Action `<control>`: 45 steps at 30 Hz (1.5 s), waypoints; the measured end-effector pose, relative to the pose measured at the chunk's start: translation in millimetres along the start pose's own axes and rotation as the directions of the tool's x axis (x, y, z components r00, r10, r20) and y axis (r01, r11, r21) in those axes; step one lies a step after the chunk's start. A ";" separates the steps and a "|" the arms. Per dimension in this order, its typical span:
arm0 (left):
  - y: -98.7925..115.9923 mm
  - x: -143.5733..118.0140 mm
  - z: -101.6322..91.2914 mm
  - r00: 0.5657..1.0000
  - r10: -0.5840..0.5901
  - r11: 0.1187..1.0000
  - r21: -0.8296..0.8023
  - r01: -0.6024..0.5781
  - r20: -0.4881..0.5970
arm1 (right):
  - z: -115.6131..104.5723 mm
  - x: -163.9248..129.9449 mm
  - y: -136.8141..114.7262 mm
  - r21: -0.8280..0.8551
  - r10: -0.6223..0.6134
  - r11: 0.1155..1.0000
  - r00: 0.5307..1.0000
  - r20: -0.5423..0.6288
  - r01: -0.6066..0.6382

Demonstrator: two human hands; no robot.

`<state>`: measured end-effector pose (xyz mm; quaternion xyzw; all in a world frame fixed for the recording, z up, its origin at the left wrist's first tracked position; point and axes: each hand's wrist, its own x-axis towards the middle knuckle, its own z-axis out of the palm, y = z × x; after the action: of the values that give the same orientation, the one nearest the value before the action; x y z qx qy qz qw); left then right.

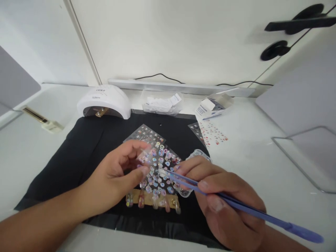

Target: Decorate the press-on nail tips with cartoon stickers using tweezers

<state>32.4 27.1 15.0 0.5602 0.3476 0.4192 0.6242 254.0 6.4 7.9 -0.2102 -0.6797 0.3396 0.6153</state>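
Note:
My left hand [120, 175] pinches the left edge of a clear sticker sheet [157, 182] covered in small iridescent stickers, held up over the black mat. Blue tweezers [236, 204] are gripped in my right hand [225, 196]; their tips touch or hover just over the middle of the sheet, and I cannot tell which. Below the sheet, a gold strip [149, 197] carries several decorated false nails along its front edge. Partly hidden behind my right hand is a clear plastic case [185, 192] with small contents.
A white nail lamp [105, 99] stands at the back left, with a cream-handled brush [51, 126] to its left. Behind the black mat [78, 157] are a clear tray [162, 103] of packets and an open white box [215, 105]. More sticker sheets [214, 133] lie at right.

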 end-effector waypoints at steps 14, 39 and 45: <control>-0.1 -7.2 4.4 0.954 0.283 0.910 0.342 -0.235 -0.097 | 2.1 0.4 -11.5 -0.035 0.115 0.993 0.992 0.041 -0.114; 6.0 -11.0 2.1 0.957 0.281 0.823 0.497 -0.276 0.066 | 4.4 -6.1 -24.2 -0.049 0.306 0.951 0.952 0.002 -0.305; 10.6 -11.4 0.7 0.944 0.292 0.781 0.531 -0.328 0.153 | 3.3 -6.2 -21.1 -0.074 0.281 0.958 0.958 0.054 -0.277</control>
<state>26.9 16.7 25.2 0.7777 0.3367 0.3806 0.3701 254.6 -13.0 18.7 -0.3131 -0.6733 0.4069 0.5321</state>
